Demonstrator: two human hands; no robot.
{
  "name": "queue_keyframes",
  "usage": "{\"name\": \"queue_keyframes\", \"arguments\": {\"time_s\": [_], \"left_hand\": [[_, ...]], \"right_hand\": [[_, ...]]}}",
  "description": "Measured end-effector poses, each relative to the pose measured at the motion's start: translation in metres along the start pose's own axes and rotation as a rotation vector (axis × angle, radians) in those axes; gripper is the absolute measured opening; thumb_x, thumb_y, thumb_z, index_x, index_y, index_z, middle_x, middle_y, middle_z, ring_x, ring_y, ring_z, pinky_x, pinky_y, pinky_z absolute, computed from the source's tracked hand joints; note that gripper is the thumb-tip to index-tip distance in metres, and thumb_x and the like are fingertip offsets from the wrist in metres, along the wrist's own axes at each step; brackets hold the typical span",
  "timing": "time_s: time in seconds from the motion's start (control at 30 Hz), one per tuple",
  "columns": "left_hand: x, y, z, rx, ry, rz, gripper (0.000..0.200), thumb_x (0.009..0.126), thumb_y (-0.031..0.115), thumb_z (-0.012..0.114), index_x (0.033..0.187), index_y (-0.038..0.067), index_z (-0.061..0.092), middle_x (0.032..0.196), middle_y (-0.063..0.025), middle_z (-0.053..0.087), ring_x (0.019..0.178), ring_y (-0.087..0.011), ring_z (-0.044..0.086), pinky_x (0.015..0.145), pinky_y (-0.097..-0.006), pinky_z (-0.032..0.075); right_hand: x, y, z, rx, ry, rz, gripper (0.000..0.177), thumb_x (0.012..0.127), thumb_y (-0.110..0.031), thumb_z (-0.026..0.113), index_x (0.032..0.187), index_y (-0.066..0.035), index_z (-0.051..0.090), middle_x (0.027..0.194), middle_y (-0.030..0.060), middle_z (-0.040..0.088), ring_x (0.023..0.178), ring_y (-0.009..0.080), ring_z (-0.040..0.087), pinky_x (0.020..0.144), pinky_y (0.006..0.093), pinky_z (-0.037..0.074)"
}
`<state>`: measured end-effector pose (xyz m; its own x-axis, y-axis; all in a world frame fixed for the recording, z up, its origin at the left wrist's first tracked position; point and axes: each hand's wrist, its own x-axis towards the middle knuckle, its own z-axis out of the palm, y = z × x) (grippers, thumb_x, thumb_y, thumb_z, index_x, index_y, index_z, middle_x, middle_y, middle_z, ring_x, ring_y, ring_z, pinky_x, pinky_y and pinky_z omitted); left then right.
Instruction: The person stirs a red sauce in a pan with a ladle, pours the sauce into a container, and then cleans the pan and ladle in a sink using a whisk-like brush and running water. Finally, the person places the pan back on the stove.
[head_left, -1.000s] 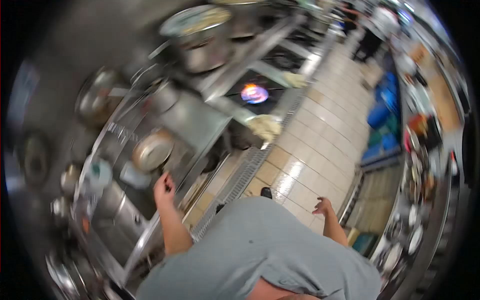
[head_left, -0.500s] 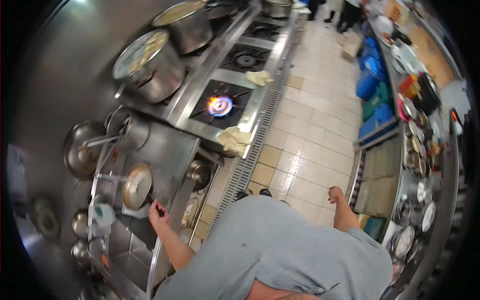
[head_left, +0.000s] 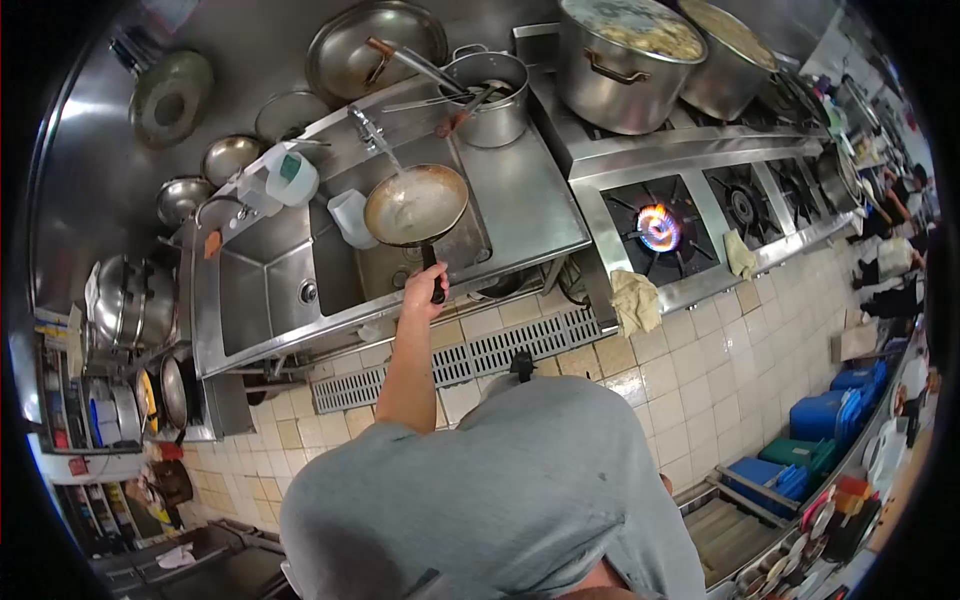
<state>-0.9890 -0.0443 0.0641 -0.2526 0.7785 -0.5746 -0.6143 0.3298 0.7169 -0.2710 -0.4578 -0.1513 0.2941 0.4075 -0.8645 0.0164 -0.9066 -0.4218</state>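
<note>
My left hand [head_left: 425, 290] is closed round the black handle of a frying pan [head_left: 416, 205]. The pan is held over the right-hand sink basin, and water from the tap [head_left: 370, 130] runs into it. White plastic containers [head_left: 351, 219] are beside the pan and at the back of the sink. My right hand is hidden past my body; only a small bit of skin shows at the right edge of my shirt.
A burner [head_left: 659, 228] burns on the stove to the right, with a cloth [head_left: 635, 302] hanging at its front edge. Large pots [head_left: 625, 85] stand behind the burners. A smaller pot [head_left: 490, 115] holds utensils beside the sink. People [head_left: 890, 262] are at the far right.
The view has turned left toward the sink. My left hand still grips the pan under the running tap. My right hand, visible before, has gone out of sight.
</note>
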Motion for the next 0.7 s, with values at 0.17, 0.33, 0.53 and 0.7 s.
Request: {"name": "queue_keyframes", "arguments": {"time_s": [0.17, 0.33, 0.53, 0.7], "left_hand": [[-0.011, -0.011, -0.005, 0.069, 0.003, 0.094, 0.014, 0.090, 0.009, 0.072, 0.097, 0.006, 0.061, 0.070, -0.0026, 0.059, 0.054, -0.0139, 0.055, 0.047, -0.0305, 0.043], [-0.063, -0.013, 0.026, 0.126, -0.001, 0.130, 0.016, 0.090, 0.009, 0.072, 0.100, 0.006, 0.060, 0.069, -0.0024, 0.058, 0.054, -0.0135, 0.055, 0.047, -0.0293, 0.043], [-0.142, -0.042, 0.105, 0.234, -0.041, 0.120, 0.022, 0.094, 0.009, 0.066, 0.111, 0.003, 0.055, 0.067, -0.0026, 0.055, 0.048, -0.0125, 0.052, 0.043, -0.0277, 0.042], [-0.156, -0.102, 0.173, 0.303, -0.127, 0.110, 0.024, 0.094, 0.009, 0.064, 0.116, 0.003, 0.055, 0.067, -0.0025, 0.056, 0.047, -0.0115, 0.052, 0.042, -0.0261, 0.042]], "right_hand": [[-0.003, -0.042, -0.023, -0.036, 0.028, 0.016, 0.042, 0.092, -0.002, 0.049, 0.134, -0.003, 0.054, 0.092, 0.0157, 0.066, 0.077, 0.0306, 0.070, 0.062, 0.0423, 0.058], [-0.016, -0.127, -0.025, -0.057, 0.004, 0.000, 0.045, 0.093, 0.000, 0.044, 0.137, -0.003, 0.050, 0.096, 0.0216, 0.065, 0.079, 0.0363, 0.072, 0.062, 0.0444, 0.062], [0.061, -0.194, -0.074, -0.340, 0.006, -0.128, 0.053, 0.089, 0.000, 0.043, 0.142, -0.006, 0.046, 0.105, 0.0235, 0.064, 0.074, 0.0346, 0.071, 0.057, 0.0449, 0.059], [0.178, -0.244, -0.148, -0.327, -0.014, -0.145, 0.053, 0.085, -0.008, 0.050, 0.138, -0.005, 0.052, 0.099, 0.0198, 0.063, 0.090, 0.0378, 0.070, 0.071, 0.0582, 0.056]]}}
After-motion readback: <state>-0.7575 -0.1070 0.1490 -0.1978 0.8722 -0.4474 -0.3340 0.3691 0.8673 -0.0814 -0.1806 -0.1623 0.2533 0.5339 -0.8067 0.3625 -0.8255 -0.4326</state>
